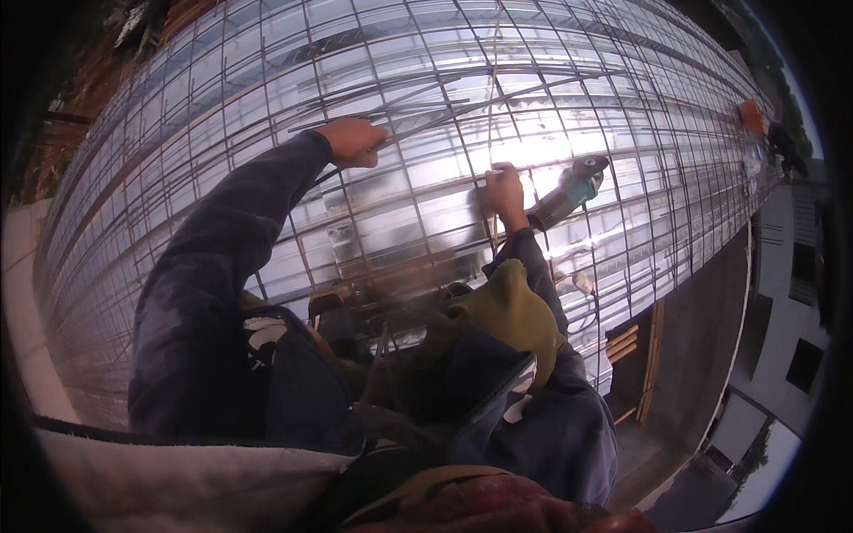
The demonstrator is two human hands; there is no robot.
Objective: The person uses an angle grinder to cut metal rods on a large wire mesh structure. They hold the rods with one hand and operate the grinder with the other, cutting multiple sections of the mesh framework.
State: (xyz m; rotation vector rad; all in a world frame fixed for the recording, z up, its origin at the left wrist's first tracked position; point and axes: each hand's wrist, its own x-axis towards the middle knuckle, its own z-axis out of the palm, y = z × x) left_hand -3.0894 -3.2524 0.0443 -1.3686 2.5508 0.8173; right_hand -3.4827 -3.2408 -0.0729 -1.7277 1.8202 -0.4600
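My left hand [354, 140] is closed on a steel bar [418, 127] among loose rods lying diagonally across the wire mesh [222, 143]. My right hand [505, 191] is closed on a thin pale strip [493, 107] that runs lengthwise over the mesh; I cannot make out what it is. Right of that hand a green-and-black angle grinder [569, 195] lies on the mesh. Under the grid are shiny ribbed metal sheets [551, 133], bright with glare.
The deck edge drops off at the right beside timber poles [626, 342] and a pale building [791, 266]. An orange object [752, 115] and a dark, indistinct shape [780, 147] sit at the far right. A pale ledge [27, 293] borders the left, with reddish earth [124, 53] beyond.
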